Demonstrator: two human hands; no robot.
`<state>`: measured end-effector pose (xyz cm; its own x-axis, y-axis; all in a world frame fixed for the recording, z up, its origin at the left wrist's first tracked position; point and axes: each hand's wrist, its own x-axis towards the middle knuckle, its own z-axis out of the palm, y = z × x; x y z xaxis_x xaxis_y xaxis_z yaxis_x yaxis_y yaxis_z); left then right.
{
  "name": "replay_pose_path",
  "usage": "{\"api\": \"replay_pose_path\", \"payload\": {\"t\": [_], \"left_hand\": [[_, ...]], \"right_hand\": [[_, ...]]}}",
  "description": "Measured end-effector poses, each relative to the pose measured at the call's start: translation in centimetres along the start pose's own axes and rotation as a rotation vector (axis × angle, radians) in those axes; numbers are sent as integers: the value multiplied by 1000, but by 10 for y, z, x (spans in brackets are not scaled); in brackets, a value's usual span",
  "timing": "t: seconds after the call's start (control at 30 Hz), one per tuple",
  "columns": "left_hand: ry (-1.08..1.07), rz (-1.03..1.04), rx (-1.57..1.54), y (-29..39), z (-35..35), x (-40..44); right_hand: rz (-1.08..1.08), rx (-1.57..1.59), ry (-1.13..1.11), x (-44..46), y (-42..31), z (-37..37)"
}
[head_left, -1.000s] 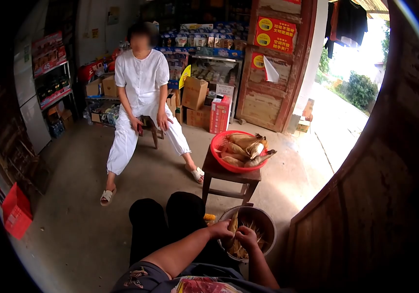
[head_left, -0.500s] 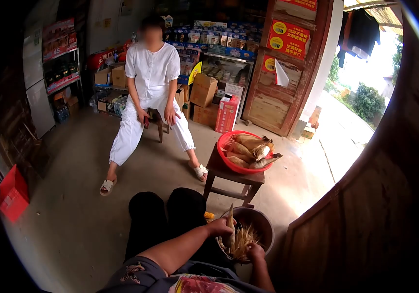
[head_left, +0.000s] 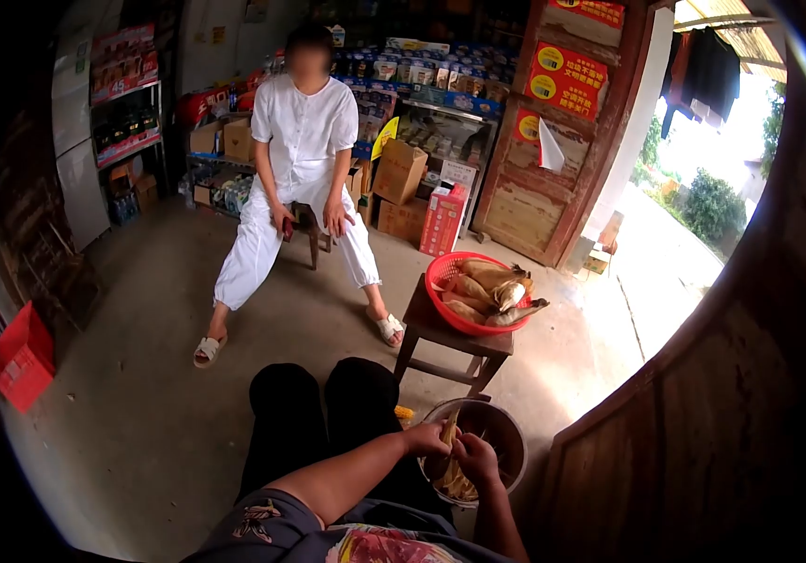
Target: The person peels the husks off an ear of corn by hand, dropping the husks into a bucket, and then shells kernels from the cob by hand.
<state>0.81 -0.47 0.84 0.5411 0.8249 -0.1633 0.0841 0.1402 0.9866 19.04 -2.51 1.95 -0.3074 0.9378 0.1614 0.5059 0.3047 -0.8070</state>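
My left hand (head_left: pixel 428 439) is closed round an ear of corn (head_left: pixel 451 428) in its dry, pale husk, tip pointing up. Against the same ear, my right hand (head_left: pixel 476 458) pinches the husk; its fingertips are partly hidden. Both hands are over a round basin (head_left: pixel 518 441), where loose corn husks (head_left: pixel 459 486) lie. Beside the basin's left rim shows part of a yellow corn cob (head_left: pixel 404 413), the rest hidden by my arm and knee.
Past the basin, a wooden stool (head_left: pixel 436 327) bears a red basket (head_left: pixel 439 298) of unhusked corn ears (head_left: pixel 486 276). A person in white (head_left: pixel 304 141) sits opposite. A wooden door (head_left: pixel 675 413) stands close on my right; a red box (head_left: pixel 25 357) lies far left.
My right hand has risen from the loose husks in the basin to the ear held in my left hand. The left hand keeps its hold. The view has shifted slightly.
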Motion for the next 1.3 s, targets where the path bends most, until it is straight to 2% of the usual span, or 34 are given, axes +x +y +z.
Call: {"api": "replay_pose_path", "payload": {"t": [0.03, 0.17, 0.23, 0.37, 0.43, 0.57, 0.63, 0.7, 0.8, 0.83, 0.9, 1.07, 1.17, 1.23, 1.3], "left_hand": [[4, 3, -5, 1, 1, -1], [65, -24, 64, 11, 5, -7], [103, -33, 105, 11, 6, -6], [115, -19, -21, 14, 5, -7], [155, -11, -79, 7, 2, -3], [58, 14, -56, -15, -5, 9], [13, 6, -54, 10, 0, -4], [155, -123, 151, 49, 12, -25], [182, -176, 263, 59, 16, -28], [187, -173, 263, 53, 13, -25], [100, -128, 64, 39, 11, -19], [116, -122, 14, 24, 7, -12], [130, -148, 27, 39, 9, -19], [160, -175, 52, 43, 10, -21], [145, -174, 104, 35, 7, -16]], "right_hand": [[-108, -100, 53, 1, 3, 2], [-194, -134, 80, -3, 1, 0], [-94, -132, -45, -6, 8, -1], [-26, 16, -44, -7, 16, 3], [9, 211, 99, -6, 16, 5], [-20, 217, 122, -3, 15, 5], [-31, 196, 113, -3, 18, 5], [-11, 190, 98, -4, 24, 7], [15, 209, 89, -8, 31, 11], [18, 235, 92, -7, 30, 13], [-25, 208, 114, -8, 21, 11], [-78, 164, 159, -4, 11, 12], [-84, 230, 182, -3, 30, 24], [55, 398, 138, -4, 39, 31], [85, 472, 123, -5, 44, 34]]}}
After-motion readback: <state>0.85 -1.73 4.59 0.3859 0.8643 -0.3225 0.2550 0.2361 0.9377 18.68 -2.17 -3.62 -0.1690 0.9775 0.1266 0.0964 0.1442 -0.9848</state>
